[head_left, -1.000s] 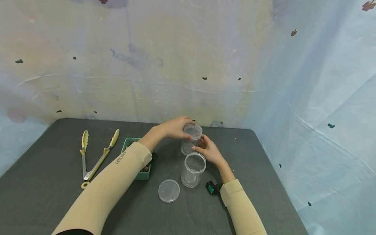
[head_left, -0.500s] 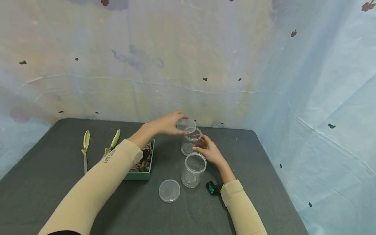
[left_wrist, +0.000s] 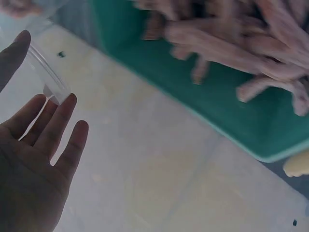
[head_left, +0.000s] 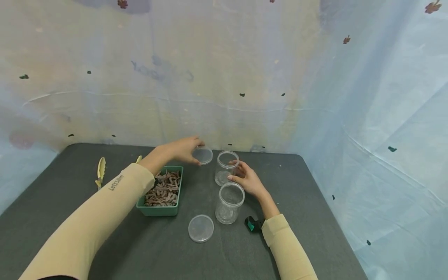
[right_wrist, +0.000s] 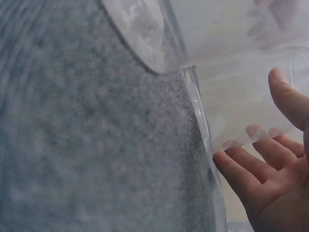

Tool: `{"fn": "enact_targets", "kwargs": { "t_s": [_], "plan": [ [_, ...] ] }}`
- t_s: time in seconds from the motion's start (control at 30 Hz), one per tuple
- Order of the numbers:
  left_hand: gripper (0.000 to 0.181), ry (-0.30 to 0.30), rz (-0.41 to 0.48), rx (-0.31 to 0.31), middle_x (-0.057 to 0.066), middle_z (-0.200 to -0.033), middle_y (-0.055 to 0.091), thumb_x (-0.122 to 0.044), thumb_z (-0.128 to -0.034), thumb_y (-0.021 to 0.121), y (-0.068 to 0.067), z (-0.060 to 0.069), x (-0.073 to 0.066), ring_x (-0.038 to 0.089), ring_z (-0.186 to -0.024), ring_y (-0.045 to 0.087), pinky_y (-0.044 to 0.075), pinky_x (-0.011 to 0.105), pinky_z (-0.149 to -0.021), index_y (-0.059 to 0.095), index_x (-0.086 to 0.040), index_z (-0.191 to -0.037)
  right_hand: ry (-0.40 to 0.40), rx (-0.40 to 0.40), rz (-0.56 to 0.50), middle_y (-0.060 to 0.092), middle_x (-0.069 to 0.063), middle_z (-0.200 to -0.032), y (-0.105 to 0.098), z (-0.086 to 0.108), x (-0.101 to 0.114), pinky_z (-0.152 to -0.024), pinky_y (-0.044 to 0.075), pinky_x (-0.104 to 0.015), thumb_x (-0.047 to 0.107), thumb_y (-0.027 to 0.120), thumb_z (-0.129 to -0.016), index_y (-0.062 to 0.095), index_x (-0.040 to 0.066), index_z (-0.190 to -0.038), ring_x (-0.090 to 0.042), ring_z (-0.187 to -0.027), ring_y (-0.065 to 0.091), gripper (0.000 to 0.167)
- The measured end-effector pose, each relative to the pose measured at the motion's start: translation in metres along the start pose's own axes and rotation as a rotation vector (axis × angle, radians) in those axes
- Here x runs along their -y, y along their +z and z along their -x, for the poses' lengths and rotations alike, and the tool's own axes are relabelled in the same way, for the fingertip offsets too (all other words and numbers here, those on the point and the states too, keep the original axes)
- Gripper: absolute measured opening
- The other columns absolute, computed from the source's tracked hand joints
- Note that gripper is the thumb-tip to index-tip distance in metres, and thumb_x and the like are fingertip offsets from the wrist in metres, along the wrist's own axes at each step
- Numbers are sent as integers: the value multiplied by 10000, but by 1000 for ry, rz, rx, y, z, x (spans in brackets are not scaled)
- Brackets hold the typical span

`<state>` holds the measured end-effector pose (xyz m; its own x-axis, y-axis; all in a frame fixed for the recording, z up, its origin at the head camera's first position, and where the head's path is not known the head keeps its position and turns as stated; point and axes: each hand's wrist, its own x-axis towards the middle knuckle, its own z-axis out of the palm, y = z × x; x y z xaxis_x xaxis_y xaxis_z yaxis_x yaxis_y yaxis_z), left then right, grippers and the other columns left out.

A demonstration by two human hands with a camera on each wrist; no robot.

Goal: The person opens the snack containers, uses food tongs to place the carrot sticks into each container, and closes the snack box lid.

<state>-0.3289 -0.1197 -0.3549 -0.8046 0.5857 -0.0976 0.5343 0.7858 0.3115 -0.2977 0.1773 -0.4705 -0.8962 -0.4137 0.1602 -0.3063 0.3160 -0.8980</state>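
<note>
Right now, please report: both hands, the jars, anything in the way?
Left hand holds lid, clear of far jar. Right hand grips far jar, upright, open. Near jar, also open, stands close in front.

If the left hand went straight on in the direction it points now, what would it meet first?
Probably the far jar, with the lid in the left hand reaching it first; depth is unclear, so the lid might pass above instead.
</note>
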Motion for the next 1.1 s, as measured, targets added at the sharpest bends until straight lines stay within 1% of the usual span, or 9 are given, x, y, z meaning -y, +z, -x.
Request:
{"fn": "enact_targets", "kwargs": {
  "t_s": [0.1,0.17,0.23,0.4,0.57,0.67,0.77,0.93,1.1],
  "plan": [
    [767,-27,-32,23,234,-1534,460,-307,-894,856,5,1,5,412,-1419,455,411,543,-1125,500,10,-1495,8,-4,-6,524,-165,-1536,1,0,1,-1013,521,-491,92,736,-984,434,5,-1526,-345,-1346,573,626],
    [752,-33,-64,39,224,-1509,480,-324,-886,862,8,2,9,406,-1392,483,430,541,-1105,526,2,-1474,15,-4,-6,524,-149,-1538,1,0,1,-1021,516,-502,103,736,-987,434,12,-1527,-341,-1354,567,625],
    [741,-31,-88,54,208,-1470,506,-335,-881,867,13,3,13,384,-1328,539,459,532,-1069,541,-8,-1460,15,2,0,518,-148,-1544,2,1,2,-1025,514,-505,106,732,-990,431,13,-1529,-347,-1364,557,624],
    [738,-25,-84,65,190,-1438,531,-338,-871,875,26,7,20,369,-1282,572,477,528,-1045,550,-15,-1450,15,10,1,512,-148,-1551,2,2,2,-1031,512,-497,99,729,-991,423,20,-1536,-347,-1379,544,630],
    [745,-25,-83,73,172,-1414,547,-385,-863,875,38,9,27,351,-1256,586,494,520,-1015,559,-32,-1438,20,10,10,516,-136,-1549,2,3,4,-1044,505,-495,108,727,-994,427,28,-1536,-333,-1385,541,625],
    [728,-21,-59,77,162,-1393,559,-394,-878,859,44,9,30,336,-1248,586,496,511,-1011,560,-29,-1432,20,6,17,522,-119,-1545,1,4,4,-1058,496,-491,113,730,-992,438,41,-1529,-325,-1384,543,615],
    [717,-15,-15,81,166,-1381,571,-366,-883,859,47,9,32,338,-1246,586,500,499,-1011,560,-12,-1430,19,7,17,528,-110,-1541,1,4,3,-1063,491,-492,116,738,-985,450,55,-1522,-322,-1378,549,612],
    [729,-11,28,107,180,-1381,575,-328,-859,887,48,11,32,361,-1249,585,510,492,-1002,567,2,-1424,9,27,-1,514,-146,-1548,2,3,2,-1056,489,-520,116,744,-981,450,42,-1525,-345,-1369,552,623],
    [744,-36,50,144,188,-1391,565,-302,-860,888,46,16,29,364,-1249,592,521,476,-988,551,12,-1444,4,45,3,475,-200,-1569,5,2,3,-1066,474,-547,113,727,-995,412,7,-1549,-384,-1391,523,646]
  ]
}}
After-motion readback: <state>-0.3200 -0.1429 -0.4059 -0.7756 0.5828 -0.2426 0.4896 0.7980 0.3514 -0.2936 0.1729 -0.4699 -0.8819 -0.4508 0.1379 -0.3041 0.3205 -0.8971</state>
